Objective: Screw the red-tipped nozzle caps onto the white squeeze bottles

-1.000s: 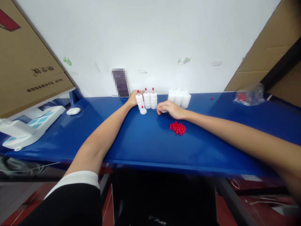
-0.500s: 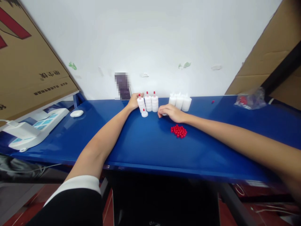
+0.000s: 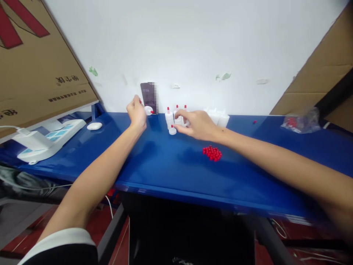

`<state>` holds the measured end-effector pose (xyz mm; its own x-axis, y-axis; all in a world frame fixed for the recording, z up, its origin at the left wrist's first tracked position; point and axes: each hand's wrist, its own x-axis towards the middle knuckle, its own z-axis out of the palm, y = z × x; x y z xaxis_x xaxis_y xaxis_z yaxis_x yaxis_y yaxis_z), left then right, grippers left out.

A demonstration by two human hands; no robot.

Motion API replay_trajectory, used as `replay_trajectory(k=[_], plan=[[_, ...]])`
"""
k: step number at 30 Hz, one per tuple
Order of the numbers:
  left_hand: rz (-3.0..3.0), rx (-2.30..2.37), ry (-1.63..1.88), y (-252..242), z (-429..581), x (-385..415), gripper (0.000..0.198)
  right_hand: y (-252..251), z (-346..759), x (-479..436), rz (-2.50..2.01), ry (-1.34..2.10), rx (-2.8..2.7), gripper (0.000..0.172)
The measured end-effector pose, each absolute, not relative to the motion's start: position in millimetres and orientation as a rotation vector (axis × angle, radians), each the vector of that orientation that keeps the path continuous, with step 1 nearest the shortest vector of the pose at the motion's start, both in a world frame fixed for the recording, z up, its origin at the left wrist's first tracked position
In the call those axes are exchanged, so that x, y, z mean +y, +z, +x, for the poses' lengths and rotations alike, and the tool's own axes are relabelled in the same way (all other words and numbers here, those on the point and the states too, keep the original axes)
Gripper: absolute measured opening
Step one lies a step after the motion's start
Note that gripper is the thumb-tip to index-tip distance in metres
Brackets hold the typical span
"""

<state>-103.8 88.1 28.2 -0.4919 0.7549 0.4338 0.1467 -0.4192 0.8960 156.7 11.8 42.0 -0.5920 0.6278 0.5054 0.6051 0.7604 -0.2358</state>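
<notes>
My left hand (image 3: 137, 112) is raised in front of the phone, its fingers closed on a white bottle (image 3: 149, 110) with a red tip, tilted sideways. Another red tip shows at its fingertips. My right hand (image 3: 197, 123) reaches over the standing red-tipped bottles (image 3: 169, 118), fingers curved and a little apart, with no item clearly seen between them. Just left of its thumb, a small white cap with a red tip (image 3: 172, 130) sits on the blue table. White bottles without red tips (image 3: 223, 119) stand behind my right wrist. Several loose red caps (image 3: 212, 153) lie in front of it.
A phone (image 3: 149, 96) leans on the wall. At the left are a power strip (image 3: 59, 136), a white oval case (image 3: 94, 126) and a cardboard box (image 3: 41, 66). A clear bag with red caps (image 3: 300, 122) lies at the right, near one stray red cap (image 3: 255, 122).
My left hand has lifted away from the bottle group to the left, now with a tilted bottle. My right hand has moved left over the standing bottles. The view has shifted slightly.
</notes>
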Motion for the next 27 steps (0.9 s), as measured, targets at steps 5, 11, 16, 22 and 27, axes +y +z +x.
replay_trajectory(k=[5, 11, 16, 22, 27], plan=[[1.187, 1.229, 2.030, 34.5, -55.9, 53.6, 0.048, 63.5, 127.1, 11.6, -0.929, -0.074, -2.399, 0.034], [0.992, 1.231, 1.850, 31.1, -37.1, 40.4, 0.042, 54.1, 120.6, 20.7, -0.873, -0.097, -2.520, 0.032], [1.002, 1.249, 1.806, 30.4, -31.0, 37.1, 0.040, 46.6, 120.7, 19.7, -0.889, -0.126, -2.487, 0.037], [1.056, 1.217, 1.683, 28.4, -35.9, 42.4, 0.040, 48.6, 121.8, 23.6, -0.942, -0.044, -2.376, 0.033], [1.194, 1.371, 1.528, 17.1, -63.7, 62.6, 0.041, 49.5, 129.1, 39.8, -1.100, 0.361, -2.326, 0.025]])
